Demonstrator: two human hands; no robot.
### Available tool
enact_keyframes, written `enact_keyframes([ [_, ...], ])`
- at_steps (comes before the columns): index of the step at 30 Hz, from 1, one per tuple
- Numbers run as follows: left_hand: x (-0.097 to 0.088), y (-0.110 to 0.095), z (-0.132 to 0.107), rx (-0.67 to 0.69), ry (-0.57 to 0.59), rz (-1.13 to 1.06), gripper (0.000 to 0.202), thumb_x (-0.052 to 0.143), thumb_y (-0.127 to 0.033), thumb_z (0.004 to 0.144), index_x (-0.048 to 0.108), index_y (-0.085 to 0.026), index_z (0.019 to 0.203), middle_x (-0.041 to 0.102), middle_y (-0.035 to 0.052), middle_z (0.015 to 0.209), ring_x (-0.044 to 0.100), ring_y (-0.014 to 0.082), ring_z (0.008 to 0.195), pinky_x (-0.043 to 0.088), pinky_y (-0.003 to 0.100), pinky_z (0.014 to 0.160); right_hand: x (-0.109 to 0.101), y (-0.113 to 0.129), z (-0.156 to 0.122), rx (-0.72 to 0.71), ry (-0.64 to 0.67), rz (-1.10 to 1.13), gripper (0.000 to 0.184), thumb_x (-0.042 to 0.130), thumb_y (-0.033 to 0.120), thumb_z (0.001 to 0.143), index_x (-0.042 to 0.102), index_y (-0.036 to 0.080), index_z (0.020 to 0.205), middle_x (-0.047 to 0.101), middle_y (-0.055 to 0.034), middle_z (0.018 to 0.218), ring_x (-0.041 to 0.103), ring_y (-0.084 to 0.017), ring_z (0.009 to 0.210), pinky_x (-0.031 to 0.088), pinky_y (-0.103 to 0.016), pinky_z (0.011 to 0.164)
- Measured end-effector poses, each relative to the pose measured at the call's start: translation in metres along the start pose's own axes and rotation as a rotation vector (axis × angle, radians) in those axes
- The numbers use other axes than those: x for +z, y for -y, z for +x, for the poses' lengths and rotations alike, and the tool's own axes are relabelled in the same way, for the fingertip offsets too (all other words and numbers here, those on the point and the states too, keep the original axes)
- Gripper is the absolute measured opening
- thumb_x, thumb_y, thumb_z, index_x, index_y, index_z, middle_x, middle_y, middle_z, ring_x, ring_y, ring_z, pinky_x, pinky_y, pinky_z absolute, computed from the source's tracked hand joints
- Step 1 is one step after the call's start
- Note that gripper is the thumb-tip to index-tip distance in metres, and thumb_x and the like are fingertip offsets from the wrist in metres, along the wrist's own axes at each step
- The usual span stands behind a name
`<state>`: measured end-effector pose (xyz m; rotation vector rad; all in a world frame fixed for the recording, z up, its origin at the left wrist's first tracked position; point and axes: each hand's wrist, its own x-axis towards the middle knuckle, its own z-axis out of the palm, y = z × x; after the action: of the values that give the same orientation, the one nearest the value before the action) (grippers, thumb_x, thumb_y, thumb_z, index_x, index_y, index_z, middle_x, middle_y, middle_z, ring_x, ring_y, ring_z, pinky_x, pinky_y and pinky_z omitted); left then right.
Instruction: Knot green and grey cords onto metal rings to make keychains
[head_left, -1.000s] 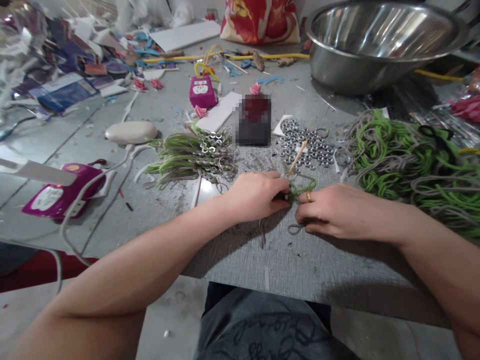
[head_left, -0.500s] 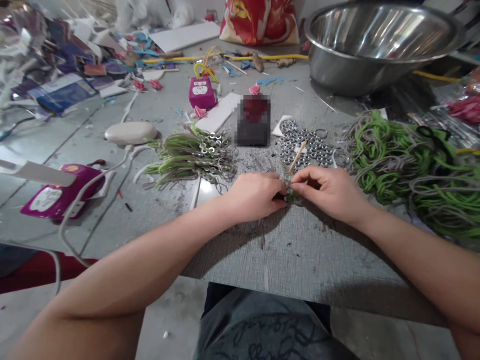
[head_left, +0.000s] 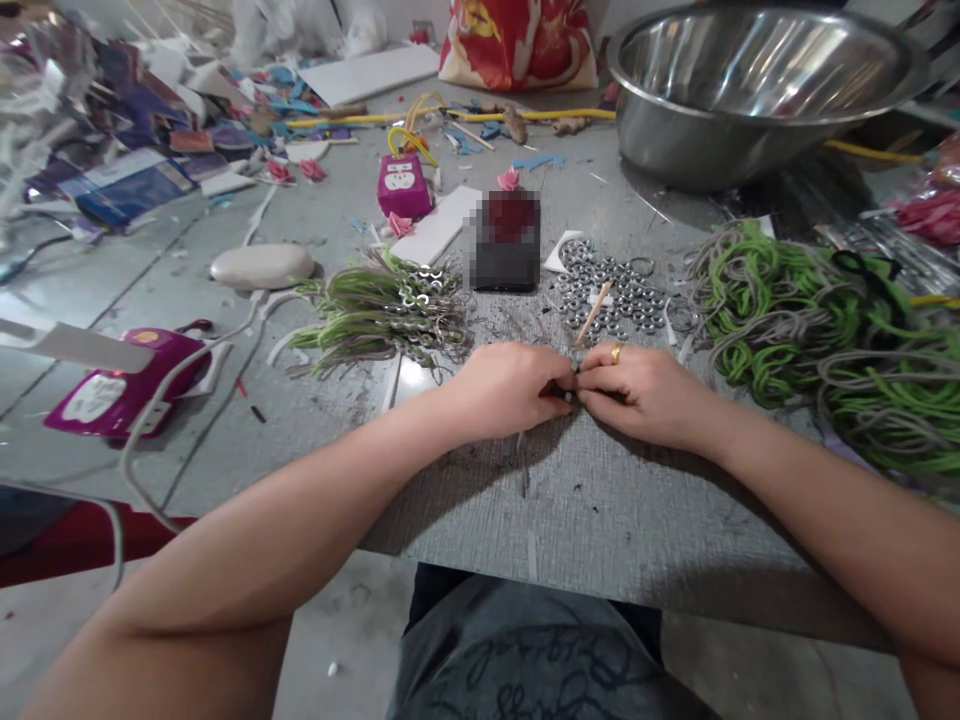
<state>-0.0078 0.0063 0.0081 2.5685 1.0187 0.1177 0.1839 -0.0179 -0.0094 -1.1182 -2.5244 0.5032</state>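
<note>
Right grip (head_left: 646, 398): moved in since a second ago, when it lay farther toward four o'clock with green cord showing beside it; fingertips now meet my left's. Cannot tell whether it pinches or only presses.
Left grip (head_left: 510, 390): barely shifted; thumb and fingers closed on a small piece (head_left: 575, 367), probably to steady it for my right.
Small piece: centre of my clock, between both sets of fingertips, mostly hidden.
Grey strand (head_left: 523, 465): at seven, just below the left grip.
Metal rings (head_left: 619, 290): spread toward one, wooden stick (head_left: 594, 315) among them; close by, presumably for easy reach.
Loose cords (head_left: 787, 320): heaped between two and three, likely kept handy for my right.
Ringed bundles (head_left: 375, 305): between nine and ten, cord ends toward nine, seemingly aligned against tangling.
Worktop (head_left: 480, 515): piles unchanged; green between my fingers now out of sight.
</note>
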Motion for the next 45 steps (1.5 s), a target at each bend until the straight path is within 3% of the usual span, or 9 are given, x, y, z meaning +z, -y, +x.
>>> enact_keyframes([
  [5, -0.003, 0.000, 0.001, -0.030, 0.020, -0.047, 0.016, 0.057, -0.031, 0.076, 0.066, -0.023, 0.087, 0.065, -0.0028, 0.071, 0.057, 0.0107, 0.063, 0.036, 0.021, 0.055, -0.007, -0.001, -0.001, 0.021, 0.090, -0.028, 0.022, 0.047, 0.026, 0.082, 0.066, 0.018, 0.090, 0.062, -0.0083, 0.101, 0.059, -0.019, 0.085, 0.044, -0.032, 0.075],
  [15, 0.001, 0.001, 0.001, -0.059, 0.012, 0.021, 0.018, 0.053, -0.030, 0.079, 0.065, -0.023, 0.091, 0.066, -0.0009, 0.075, 0.060, 0.0143, 0.069, 0.039, 0.023, 0.057, 0.000, 0.005, 0.003, 0.017, 0.062, -0.264, 0.028, 0.034, 0.024, 0.086, 0.060, 0.014, 0.084, 0.060, -0.0111, 0.097, 0.055, -0.017, 0.072, 0.035, -0.029, 0.059],
  [20, 0.001, 0.000, 0.001, -0.076, 0.038, 0.055, 0.019, 0.052, -0.032, 0.081, 0.064, -0.023, 0.092, 0.067, 0.0006, 0.080, 0.061, 0.0161, 0.073, 0.041, 0.025, 0.059, 0.004, 0.010, 0.002, 0.066, 0.040, -0.323, 0.027, 0.035, 0.024, 0.086, 0.060, 0.013, 0.086, 0.060, -0.0114, 0.099, 0.054, -0.017, 0.070, 0.031, -0.030, 0.054],
  [26, 0.003, 0.001, 0.001, -0.067, 0.032, 0.064, 0.019, 0.052, -0.032, 0.081, 0.063, -0.024, 0.094, 0.067, -0.0002, 0.085, 0.062, 0.0169, 0.078, 0.041, 0.025, 0.061, 0.004, 0.009, 0.001, 0.205, -0.045, -0.151, 0.014, 0.046, 0.020, 0.081, 0.054, 0.017, 0.070, 0.058, -0.0096, 0.101, 0.056, -0.019, 0.081, 0.039, -0.032, 0.067],
  [30, 0.002, 0.000, 0.001, -0.070, 0.039, 0.064, 0.018, 0.053, -0.031, 0.081, 0.063, -0.023, 0.093, 0.067, -0.0003, 0.085, 0.061, 0.0169, 0.078, 0.041, 0.025, 0.062, 0.002, 0.000, 0.004, 0.232, -0.087, -0.058, 0.008, 0.054, 0.025, 0.079, 0.054, 0.018, 0.076, 0.056, -0.0089, 0.097, 0.055, -0.022, 0.088, 0.041, -0.035, 0.076],
  [35, 0.000, -0.001, 0.001, -0.074, 0.034, 0.050, 0.017, 0.052, -0.030, 0.081, 0.062, -0.022, 0.092, 0.066, 0.0000, 0.083, 0.061, 0.0168, 0.076, 0.041, 0.026, 0.062, -0.003, -0.007, 0.004, 0.298, -0.022, -0.076, 0.034, 0.069, 0.040, 0.066, 0.054, 0.019, 0.089, 0.055, -0.0093, 0.102, 0.054, -0.025, 0.091, 0.042, -0.038, 0.076],
  [39, 0.001, -0.002, 0.000, -0.089, 0.014, 0.050, 0.018, 0.050, -0.030, 0.080, 0.061, -0.021, 0.092, 0.066, 0.0004, 0.082, 0.061, 0.0167, 0.075, 0.041, 0.026, 0.062, -0.006, -0.006, 0.003, 0.233, 0.034, -0.165, 0.054, 0.071, 0.052, 0.059, 0.055, 0.018, 0.098, 0.054, -0.0124, 0.112, 0.050, -0.031, 0.103, 0.039, -0.043, 0.084],
  [45, 0.008, -0.009, -0.002, -0.066, -0.028, 0.117, 0.027, 0.043, -0.038, 0.084, 0.057, -0.018, 0.094, 0.065, 0.0041, 0.090, 0.062, 0.0197, 0.081, 0.043, 0.028, 0.063, -0.005, -0.008, 0.002, 0.157, 0.065, -0.225, 0.063, 0.068, 0.060, 0.059, 0.055, 0.016, 0.101, 0.054, -0.0146, 0.113, 0.048, -0.033, 0.107, 0.040, -0.046, 0.085],
])
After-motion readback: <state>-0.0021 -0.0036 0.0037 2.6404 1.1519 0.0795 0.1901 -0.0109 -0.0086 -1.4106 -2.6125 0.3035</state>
